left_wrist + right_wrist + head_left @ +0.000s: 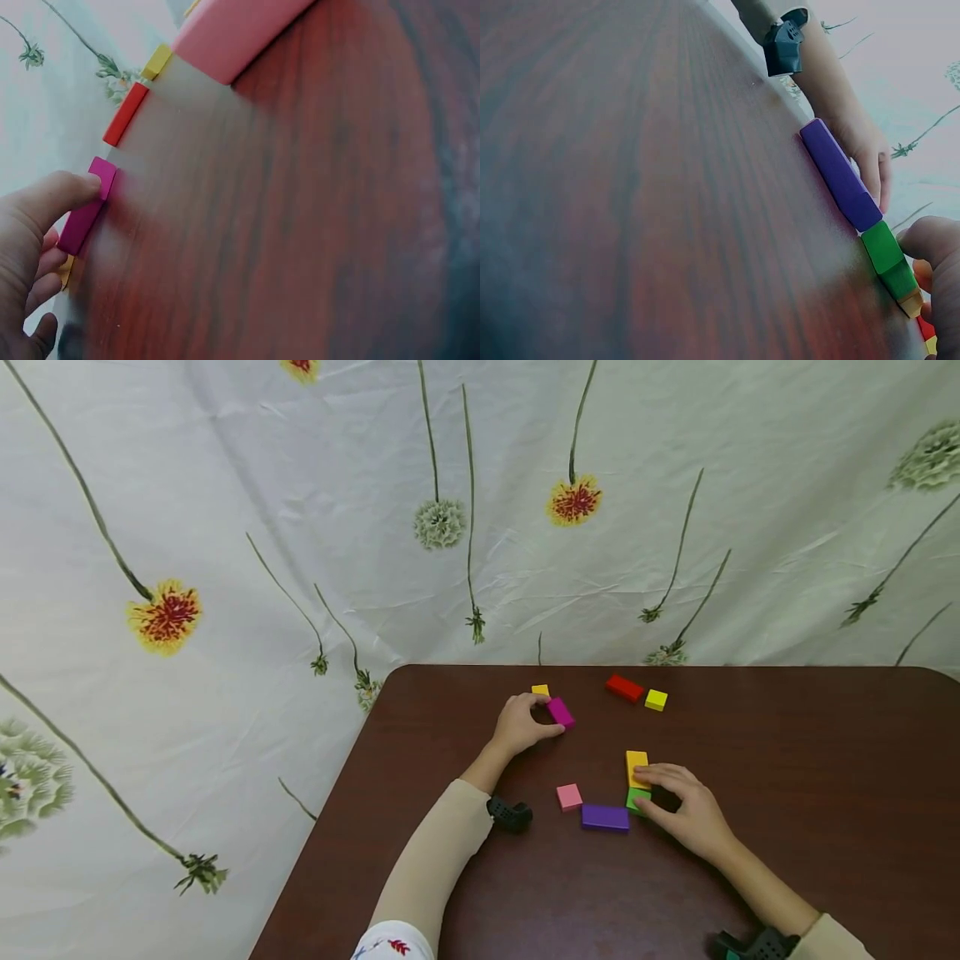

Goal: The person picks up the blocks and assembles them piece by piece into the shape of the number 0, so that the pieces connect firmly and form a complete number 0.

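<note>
My left hand pinches a magenta block between thumb and fingers at the back left of the table. A small yellow-orange block lies just behind it, partly covered by the fingers. My right hand is spread in a loose curve over two blocks that lie end to end. Its thumb tip touches the green block, and its fingertips rest on the longer yellow-orange block. A purple block meets the green one at a corner. Left of that lies a pink block.
Toward the back edge of the dark brown table lie a red block and a small yellow block. A white flower-printed cloth hangs behind the table and along its left side.
</note>
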A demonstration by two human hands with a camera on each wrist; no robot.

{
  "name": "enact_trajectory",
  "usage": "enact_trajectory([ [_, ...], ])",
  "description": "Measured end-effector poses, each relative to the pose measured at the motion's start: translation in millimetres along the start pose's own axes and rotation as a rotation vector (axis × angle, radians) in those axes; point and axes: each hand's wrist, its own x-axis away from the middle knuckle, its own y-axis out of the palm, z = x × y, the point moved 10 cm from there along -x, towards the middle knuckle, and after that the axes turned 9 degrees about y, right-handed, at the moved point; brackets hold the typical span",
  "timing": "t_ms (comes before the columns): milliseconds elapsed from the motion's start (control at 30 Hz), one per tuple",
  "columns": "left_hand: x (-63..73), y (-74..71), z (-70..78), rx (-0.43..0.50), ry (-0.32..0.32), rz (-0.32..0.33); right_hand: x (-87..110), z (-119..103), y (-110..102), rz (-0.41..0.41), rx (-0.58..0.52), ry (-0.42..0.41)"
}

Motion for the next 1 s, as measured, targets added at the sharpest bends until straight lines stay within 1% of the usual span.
enact_trajectory([
  [200, 4.5, -0.1, 6.5, -0.004, 0.042, -0.029, 1.0, -1.3, 1.0, -0.002, -0.006, -0.007],
  [333, 10.2, -1.0, 14.5, -0.001, 0.099, -0.044, 0.7, -1.8, 0.6, -0.003, -0.009, -0.009],
  [433, 16.8, -0.7, 20.1, 0.020, 0.130, -0.065, 0.2, -1.8, 0.3, -0.003, -0.003, -0.007],
  [567, 25.7, 2.4, 25.1, 0.064, 0.147, -0.116, -0.2, -1.6, 0.0, -0.004, 0.005, -0.001],
  [667, 31.5, 3.6, 27.8, 0.076, 0.166, -0.146, 0.0, -1.2, 0.2, -0.008, 0.008, 0.005],
  [1000, 46.3, 7.3, 31.1, 0.086, 0.205, -0.208, -0.4, -0.6, 1.0, -0.015, 0.011, 0.017],
])
